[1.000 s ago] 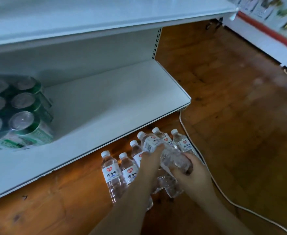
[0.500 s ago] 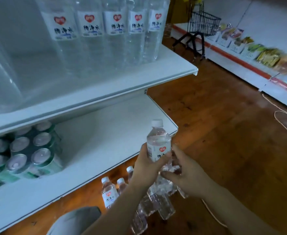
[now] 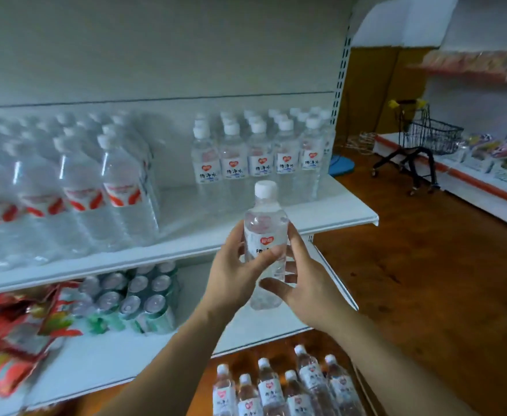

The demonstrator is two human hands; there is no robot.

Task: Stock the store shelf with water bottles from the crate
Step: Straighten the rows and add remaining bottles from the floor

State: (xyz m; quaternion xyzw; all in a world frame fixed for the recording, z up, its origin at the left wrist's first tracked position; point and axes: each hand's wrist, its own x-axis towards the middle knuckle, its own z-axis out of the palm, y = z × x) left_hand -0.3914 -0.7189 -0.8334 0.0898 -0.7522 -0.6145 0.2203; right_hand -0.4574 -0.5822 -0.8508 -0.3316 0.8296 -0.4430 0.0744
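I hold a clear water bottle [image 3: 265,232] with a white cap and a red-heart label upright in front of the upper white shelf [image 3: 321,219]. My left hand [image 3: 234,271] grips its left side, thumb across the label. My right hand [image 3: 309,283] grips the right side and lower body. A row of like water bottles [image 3: 258,160] stands on that shelf at the right. Several more bottles [image 3: 279,388] stand on the wooden floor below. No crate is in view.
Shrink-wrapped packs of larger bottles [image 3: 75,187] fill the shelf's left part. On the lower shelf [image 3: 246,328] sit green cans [image 3: 138,295] and red snack bags [image 3: 12,334]. A small shopping trolley [image 3: 423,136] and another display [image 3: 486,181] stand to the right.
Both hands lifted one bottle from the group on the floor up to the level of the upper shelf. My view rose from the floor to the stocked shelf.
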